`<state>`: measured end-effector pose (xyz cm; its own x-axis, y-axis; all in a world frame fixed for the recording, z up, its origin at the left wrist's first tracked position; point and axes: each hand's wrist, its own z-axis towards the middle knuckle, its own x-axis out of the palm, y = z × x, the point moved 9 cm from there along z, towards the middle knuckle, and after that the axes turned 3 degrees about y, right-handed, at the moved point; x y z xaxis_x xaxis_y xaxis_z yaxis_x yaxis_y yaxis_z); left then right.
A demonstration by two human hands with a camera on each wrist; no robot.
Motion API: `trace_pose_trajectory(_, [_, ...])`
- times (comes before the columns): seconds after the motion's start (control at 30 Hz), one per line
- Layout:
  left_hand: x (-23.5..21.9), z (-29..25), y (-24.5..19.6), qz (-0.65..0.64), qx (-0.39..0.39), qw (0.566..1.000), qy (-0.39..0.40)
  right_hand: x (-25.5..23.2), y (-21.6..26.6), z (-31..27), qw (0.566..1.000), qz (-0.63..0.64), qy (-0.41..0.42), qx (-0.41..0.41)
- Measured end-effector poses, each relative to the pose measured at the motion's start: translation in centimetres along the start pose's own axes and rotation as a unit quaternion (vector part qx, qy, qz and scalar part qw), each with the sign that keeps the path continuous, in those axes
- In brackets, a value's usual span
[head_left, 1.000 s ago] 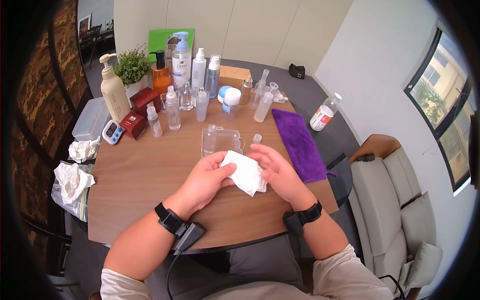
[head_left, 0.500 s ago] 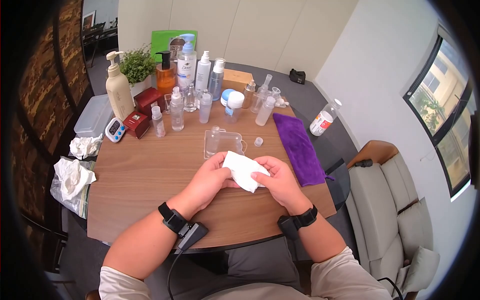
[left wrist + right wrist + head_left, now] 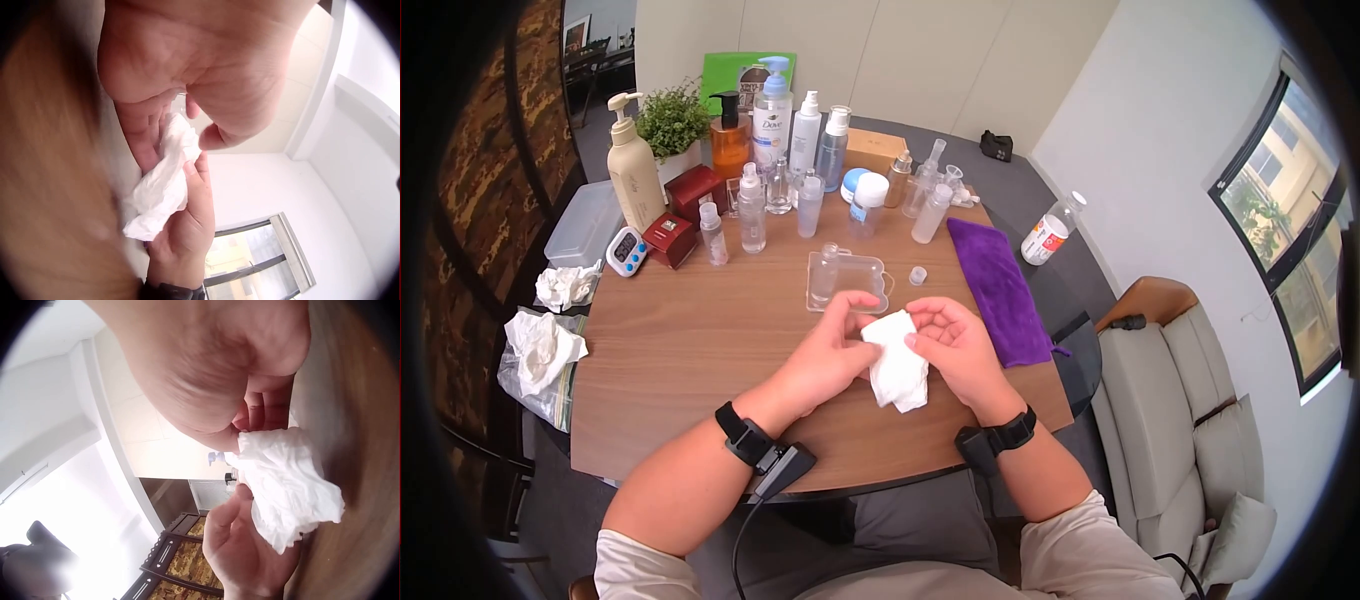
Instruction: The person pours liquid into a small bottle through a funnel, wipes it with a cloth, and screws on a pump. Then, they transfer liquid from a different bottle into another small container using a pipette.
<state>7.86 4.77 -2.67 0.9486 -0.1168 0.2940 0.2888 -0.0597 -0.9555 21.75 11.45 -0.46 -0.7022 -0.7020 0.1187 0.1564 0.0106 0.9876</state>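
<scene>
A folded white tissue is held over the near middle of the table, its lower end hanging loose. My right hand pinches its upper right part, the thumb lying across the front. My left hand is at the tissue's left edge, index finger raised and thumb apart from the fingers. In the left wrist view, the left fingers lie along the tissue. Beyond the hands, a small clear bottle lies in a clear plastic case, with a small translucent cap to the right.
Pump bottles, spray bottles and jars crowd the back of the wooden table. A purple cloth lies along the right edge. At left are a timer, red boxes and crumpled tissues on a plastic bag.
The tissue has turned from lying slantwise between both hands to hanging more upright. The left fingers have loosened and the index finger has lifted, while the right hand keeps its pinch.
</scene>
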Motion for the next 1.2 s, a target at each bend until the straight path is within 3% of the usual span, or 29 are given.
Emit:
trace_pose_trajectory(0.17, [-0.9, -0.2, -1.7, 0.181, 0.106, 0.976, -0.051, -0.2, 1.1, -0.3, 0.998, -0.012, -0.025, -0.065])
trace_pose_trajectory(0.27, [-1.3, -0.2, -1.9, 0.24, 0.092, 0.964, -0.066, 0.6, 1.6, -0.7, 0.997, -0.02, -0.002, -0.073])
trace_pose_trajectory(0.4, [-1.3, -0.2, -1.7, 0.215, 0.087, 0.97, -0.067, 1.2, 1.1, -0.8, 0.997, -0.032, 0.042, -0.058])
trace_pose_trajectory(0.5, [-1.4, -0.5, -2.7, 0.3, 0.15, 0.938, -0.091, 1.1, 1.0, -0.8, 0.998, -0.036, 0.038, -0.047])
trace_pose_trajectory(0.63, [-1.5, -0.9, -3.7, 0.274, 0.179, 0.939, -0.102, 0.2, 0.1, -0.2, 0.999, -0.015, 0.023, -0.023])
trace_pose_trajectory(0.7, [-1.5, -0.4, -1.7, 0.081, 0.069, 0.993, -0.059, 0.2, -0.7, -0.2, 0.999, -0.023, 0.039, 0.027])
trace_pose_trajectory(0.8, [-1.0, -0.1, -1.4, 0.023, 0.067, 0.997, -0.031, 0.0, -1.8, -0.4, 0.994, -0.065, 0.051, 0.073])
trace_pose_trajectory(0.83, [-0.7, -0.2, -1.5, 0.023, 0.067, 0.997, -0.031, -0.2, -2.0, -0.4, 0.994, -0.065, 0.051, 0.073])
trace_pose_trajectory(0.93, [0.0, -0.3, -1.9, 0.23, 0.075, 0.97, -0.007, -0.9, -2.3, -0.2, 0.992, -0.11, 0.032, 0.044])
trace_pose_trajectory(0.97, [-0.1, -0.3, -1.9, 0.23, 0.076, 0.97, -0.007, -0.5, -1.0, -0.2, 0.989, -0.135, 0.038, -0.041])
trace_pose_trajectory(1.0, [-0.3, -0.3, -1.5, 0.165, 0.045, 0.985, -0.011, -0.1, 0.5, -0.3, 0.978, -0.16, 0.043, -0.126])
trace_pose_trajectory(1.03, [-0.5, -0.2, -1.0, 0.098, 0.014, 0.995, -0.015, 0.1, 0.9, -0.3, 0.977, -0.162, 0.043, -0.128])
trace_pose_trajectory(1.1, [-0.4, -0.1, -0.8, 0.044, 0.004, 0.999, -0.007, 2.2, 1.1, -0.3, 0.972, -0.166, 0.127, -0.105])
trace_pose_trajectory(1.17, [-0.4, -0.1, -1.0, -0.067, 0.031, 0.997, -0.017, 2.0, 0.6, -0.6, 0.976, -0.161, 0.126, -0.079])
trace_pose_trajectory(1.2, [-0.7, 0.1, -0.6, -0.092, 0.024, 0.995, -0.016, 1.4, -0.4, -0.6, 0.989, -0.095, 0.116, -0.004])
